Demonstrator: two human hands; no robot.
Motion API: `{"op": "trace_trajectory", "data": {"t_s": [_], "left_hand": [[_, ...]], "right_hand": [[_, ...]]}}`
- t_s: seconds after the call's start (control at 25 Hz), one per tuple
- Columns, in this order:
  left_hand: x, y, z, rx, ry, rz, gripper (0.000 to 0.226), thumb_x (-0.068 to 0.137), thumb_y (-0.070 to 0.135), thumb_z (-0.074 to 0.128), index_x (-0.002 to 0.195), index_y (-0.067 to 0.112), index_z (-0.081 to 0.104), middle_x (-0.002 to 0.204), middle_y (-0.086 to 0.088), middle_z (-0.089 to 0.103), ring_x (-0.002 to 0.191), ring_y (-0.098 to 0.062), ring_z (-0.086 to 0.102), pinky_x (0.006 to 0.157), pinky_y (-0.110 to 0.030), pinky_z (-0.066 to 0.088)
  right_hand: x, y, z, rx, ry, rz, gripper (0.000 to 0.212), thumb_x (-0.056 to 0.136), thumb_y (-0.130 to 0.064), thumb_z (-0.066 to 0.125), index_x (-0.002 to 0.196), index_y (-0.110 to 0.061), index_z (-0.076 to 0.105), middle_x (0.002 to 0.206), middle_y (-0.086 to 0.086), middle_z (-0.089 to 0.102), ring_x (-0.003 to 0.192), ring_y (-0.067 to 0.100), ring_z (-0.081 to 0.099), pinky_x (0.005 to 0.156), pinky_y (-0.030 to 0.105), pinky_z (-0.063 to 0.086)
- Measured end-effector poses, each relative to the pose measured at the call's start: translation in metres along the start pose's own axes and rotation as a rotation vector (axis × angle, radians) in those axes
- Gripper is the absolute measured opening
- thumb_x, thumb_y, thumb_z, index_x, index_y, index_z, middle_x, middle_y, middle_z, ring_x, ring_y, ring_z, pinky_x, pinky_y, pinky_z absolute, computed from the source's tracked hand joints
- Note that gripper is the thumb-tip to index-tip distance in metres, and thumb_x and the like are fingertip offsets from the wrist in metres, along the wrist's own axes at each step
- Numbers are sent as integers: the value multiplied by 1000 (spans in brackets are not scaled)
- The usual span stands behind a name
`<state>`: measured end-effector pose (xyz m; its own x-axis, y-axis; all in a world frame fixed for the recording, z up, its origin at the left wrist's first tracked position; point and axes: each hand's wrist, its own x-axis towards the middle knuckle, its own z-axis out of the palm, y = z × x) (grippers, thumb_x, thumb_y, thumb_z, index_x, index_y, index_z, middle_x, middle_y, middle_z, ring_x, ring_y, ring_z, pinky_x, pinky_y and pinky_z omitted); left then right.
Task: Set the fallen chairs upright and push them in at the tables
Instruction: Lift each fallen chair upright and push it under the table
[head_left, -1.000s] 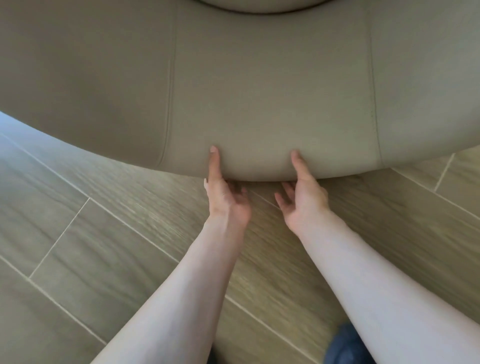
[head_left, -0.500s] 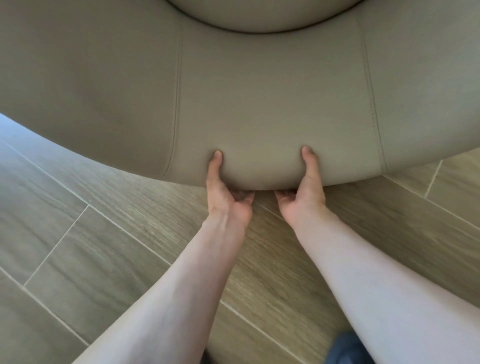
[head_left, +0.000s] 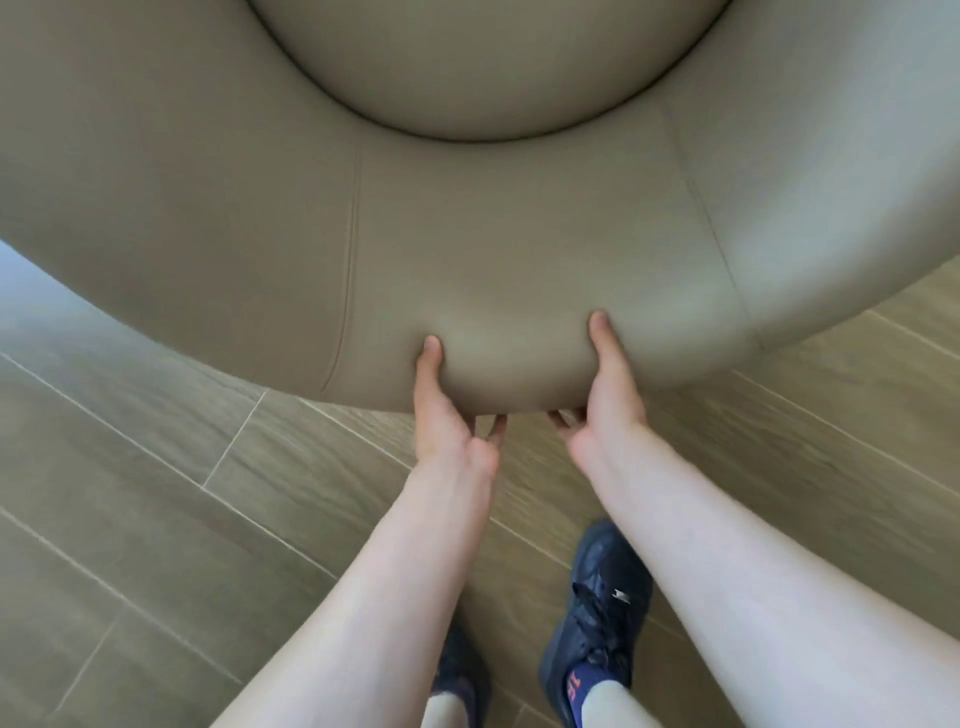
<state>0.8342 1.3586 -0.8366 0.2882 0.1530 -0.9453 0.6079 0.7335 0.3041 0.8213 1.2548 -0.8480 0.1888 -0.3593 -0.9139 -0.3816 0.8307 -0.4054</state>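
Observation:
A large beige upholstered chair (head_left: 519, 249) with a curved padded back fills the upper part of the view; its round seat cushion (head_left: 483, 62) shows at the top. My left hand (head_left: 447, 415) grips the lower rim of the curved back, thumb on top and fingers tucked under the edge. My right hand (head_left: 602, 405) grips the same rim a short way to the right in the same manner. The chair's legs and base are hidden.
Wood-look floor tiles (head_left: 182, 493) with pale grout lines spread below the chair. My two feet in dark sneakers (head_left: 597, 613) stand just behind my arms. No table is in view.
The chair's rim has come up and toward me, and more of the seat cushion shows. Both hands went from touching the rim to gripping it. My feet have come into view.

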Motion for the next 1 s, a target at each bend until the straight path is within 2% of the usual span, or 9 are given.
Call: {"op": "trace_trajectory", "data": {"t_s": [0.16,0.28,0.4,0.52,0.64,0.76,0.88,0.92,1.0], "left_hand": [[-83,23,-8,29,94,-34,67,72,46,86,125,17,59,109,0,70,104,-18,65,89,-42,54],[-138,45,-8,59,150,-52,67,69,47,88,122,17,60,105,-1,70,95,-18,66,81,-36,53],[-188,70,1,67,180,-43,60,70,46,88,115,17,61,99,0,70,84,-16,65,68,-30,47],[-223,98,16,56,136,-54,43,75,40,87,101,18,61,101,1,67,85,-15,63,84,-32,48],[-252,130,33,-6,40,-87,35,82,26,83,105,12,60,97,-4,62,92,-17,63,103,-33,47],[-281,152,70,80,-29,96,33,84,19,81,108,14,58,96,-4,57,81,-13,59,99,-34,50],[-298,164,96,322,-220,410,25,89,15,73,104,25,56,108,2,61,91,-7,59,92,-27,44],[-299,167,100,479,-290,526,26,88,15,72,105,28,57,113,6,61,100,-5,58,89,-24,43],[-292,175,101,1036,-342,833,40,84,18,72,118,32,58,125,12,54,120,-8,49,95,-26,42]], "right_hand": [[-80,-18,-10,-35,54,33,68,70,-50,86,124,-19,57,115,4,70,96,25,67,84,41,56],[-128,-34,-7,-54,128,62,61,71,-51,85,111,-17,55,121,7,67,103,31,67,96,49,54],[-177,-56,4,-114,186,95,69,71,-56,83,115,-18,47,132,10,59,118,37,59,104,55,47],[-209,-83,25,-148,209,102,66,73,-56,82,112,-17,46,133,9,58,119,38,57,104,54,47],[-235,-118,59,-159,175,123,71,77,-53,79,133,-18,53,141,6,54,123,37,55,106,58,43],[-253,-151,86,-225,155,112,65,81,-52,75,135,-22,54,138,6,58,118,36,57,104,59,42],[-264,-170,102,-304,128,120,54,83,-48,74,125,-19,58,123,7,60,102,36,54,97,58,46],[-265,-177,106,-312,127,129,50,83,-47,74,120,-18,56,117,8,57,98,36,50,96,57,46],[-268,-188,114,-313,171,153,44,84,-46,74,110,-19,51,111,10,49,94,37,42,93,58,47]]}}
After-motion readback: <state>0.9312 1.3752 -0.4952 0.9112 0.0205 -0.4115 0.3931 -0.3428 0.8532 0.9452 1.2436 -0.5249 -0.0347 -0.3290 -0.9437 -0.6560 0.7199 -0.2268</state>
